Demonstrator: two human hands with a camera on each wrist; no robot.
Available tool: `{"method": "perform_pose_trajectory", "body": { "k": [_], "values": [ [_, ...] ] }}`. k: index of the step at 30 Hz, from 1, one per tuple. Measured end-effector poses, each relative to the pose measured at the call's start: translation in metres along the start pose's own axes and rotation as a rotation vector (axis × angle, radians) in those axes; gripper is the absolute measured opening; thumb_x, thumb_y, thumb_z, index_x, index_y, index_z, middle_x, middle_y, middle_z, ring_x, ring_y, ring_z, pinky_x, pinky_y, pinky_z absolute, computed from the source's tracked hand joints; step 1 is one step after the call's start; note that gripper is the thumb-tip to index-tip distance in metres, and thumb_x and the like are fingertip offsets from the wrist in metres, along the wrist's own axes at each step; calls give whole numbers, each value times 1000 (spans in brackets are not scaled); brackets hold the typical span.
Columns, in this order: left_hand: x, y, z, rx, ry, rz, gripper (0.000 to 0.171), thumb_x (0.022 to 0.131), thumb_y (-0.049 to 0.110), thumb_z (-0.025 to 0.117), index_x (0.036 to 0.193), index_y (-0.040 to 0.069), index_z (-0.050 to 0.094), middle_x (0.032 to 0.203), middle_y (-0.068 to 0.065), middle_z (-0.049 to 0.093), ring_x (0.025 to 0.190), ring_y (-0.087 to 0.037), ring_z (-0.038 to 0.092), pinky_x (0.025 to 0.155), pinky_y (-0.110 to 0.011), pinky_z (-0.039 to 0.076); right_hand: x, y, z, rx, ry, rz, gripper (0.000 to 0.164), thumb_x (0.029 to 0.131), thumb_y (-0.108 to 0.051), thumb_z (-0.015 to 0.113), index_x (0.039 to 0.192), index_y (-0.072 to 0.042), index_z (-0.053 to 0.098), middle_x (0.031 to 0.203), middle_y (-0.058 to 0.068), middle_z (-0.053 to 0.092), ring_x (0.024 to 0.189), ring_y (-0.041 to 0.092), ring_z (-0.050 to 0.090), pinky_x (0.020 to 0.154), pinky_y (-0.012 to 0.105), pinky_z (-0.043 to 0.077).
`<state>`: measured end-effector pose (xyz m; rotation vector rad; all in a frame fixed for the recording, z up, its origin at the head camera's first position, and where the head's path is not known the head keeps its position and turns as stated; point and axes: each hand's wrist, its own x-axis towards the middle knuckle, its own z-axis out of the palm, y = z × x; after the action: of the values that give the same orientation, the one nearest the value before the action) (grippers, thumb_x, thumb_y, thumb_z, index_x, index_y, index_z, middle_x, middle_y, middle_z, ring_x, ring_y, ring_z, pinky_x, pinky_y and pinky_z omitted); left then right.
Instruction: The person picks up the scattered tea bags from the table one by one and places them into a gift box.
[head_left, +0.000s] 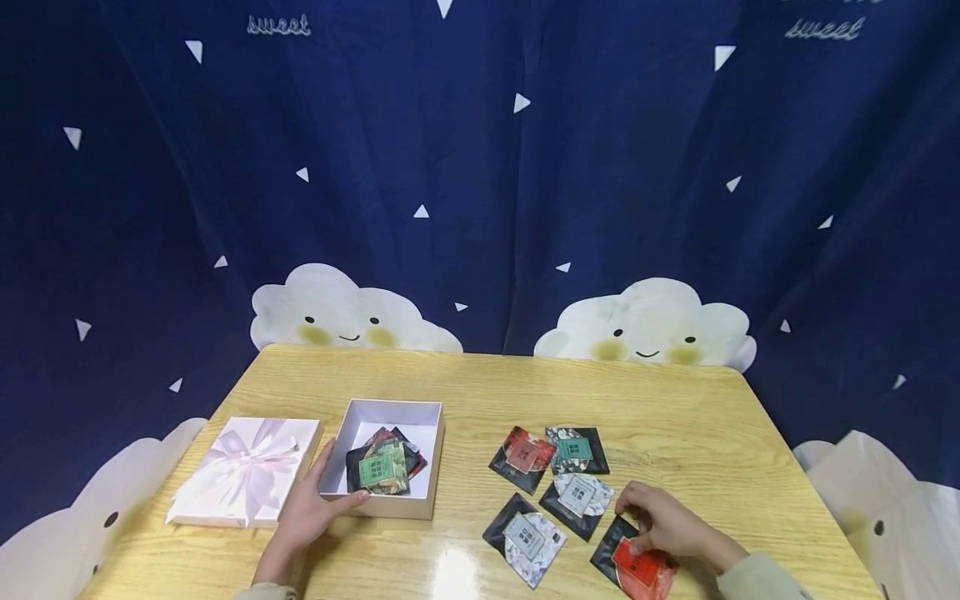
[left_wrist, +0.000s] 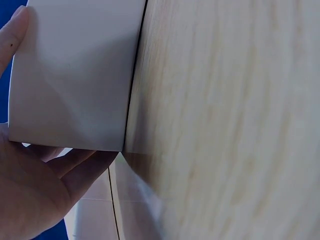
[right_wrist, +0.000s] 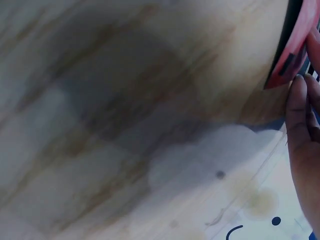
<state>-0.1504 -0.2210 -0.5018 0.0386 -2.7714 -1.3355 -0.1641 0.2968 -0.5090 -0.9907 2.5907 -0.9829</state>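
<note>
An open white box (head_left: 411, 507) stands at the left middle of the table, holding several small packets, a green and black one (head_left: 382, 468) on top. My left hand (head_left: 306, 510) grips its near left corner, thumb at the front wall and fingers along the left side. In the left wrist view that hand (left_wrist: 35, 195) wraps round the plain box wall (left_wrist: 75, 75). At the front right my right hand (head_left: 663, 521) pinches a red and black packet (head_left: 641, 568) by its edge. The right wrist view catches only part of this packet (right_wrist: 294, 50), tilted at the fingers.
Left of the box lies a pale pink lid (head_left: 247, 471) with a ribbon bow. Between the box and my right hand lie a red packet (head_left: 522, 458), a green-labelled packet (head_left: 576, 450) and two white-labelled packets (head_left: 577, 502). A dark blue curtain (head_left: 480, 167) hangs behind the wooden table (head_left: 480, 383).
</note>
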Motion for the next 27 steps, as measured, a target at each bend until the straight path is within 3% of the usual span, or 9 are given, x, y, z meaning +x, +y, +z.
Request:
{"method": "perform_pose_trajectory", "body": {
  "k": [12, 18, 22, 27],
  "values": [
    [0, -2, 1, -4, 7, 8, 102, 66, 32, 80, 143, 0, 21, 141, -29, 26, 125, -49, 26, 99, -60, 24, -1, 2, 1, 0, 24, -70, 30, 62, -17, 80, 75, -14, 53, 72, -9, 45, 62, 0, 40, 50, 17, 37],
    [0, 0, 1, -28, 4, 0, 102, 66, 31, 81, 143, 1, 21, 141, -29, 26, 126, -49, 26, 99, -60, 22, -2, 7, -3, 256, -16, 67, 21, 67, -1, 73, 80, -6, 56, 67, -7, 48, 61, 0, 42, 49, 18, 38],
    [1, 0, 2, -27, -1, -7, 103, 66, 31, 81, 143, 1, 21, 142, -29, 26, 126, -48, 26, 100, -60, 23, -2, 13, -10, 451, -44, 103, 21, 75, 10, 60, 96, 10, 56, 76, 1, 55, 65, 2, 49, 52, 20, 44],
    [0, 0, 0, -14, -3, -14, 103, 66, 32, 81, 143, 1, 20, 142, -29, 26, 125, -49, 26, 99, -60, 23, -1, 18, -15, 546, -12, 174, 26, 80, 8, 57, 101, 22, 52, 83, 7, 62, 70, 4, 56, 58, 22, 50]
  ]
}}
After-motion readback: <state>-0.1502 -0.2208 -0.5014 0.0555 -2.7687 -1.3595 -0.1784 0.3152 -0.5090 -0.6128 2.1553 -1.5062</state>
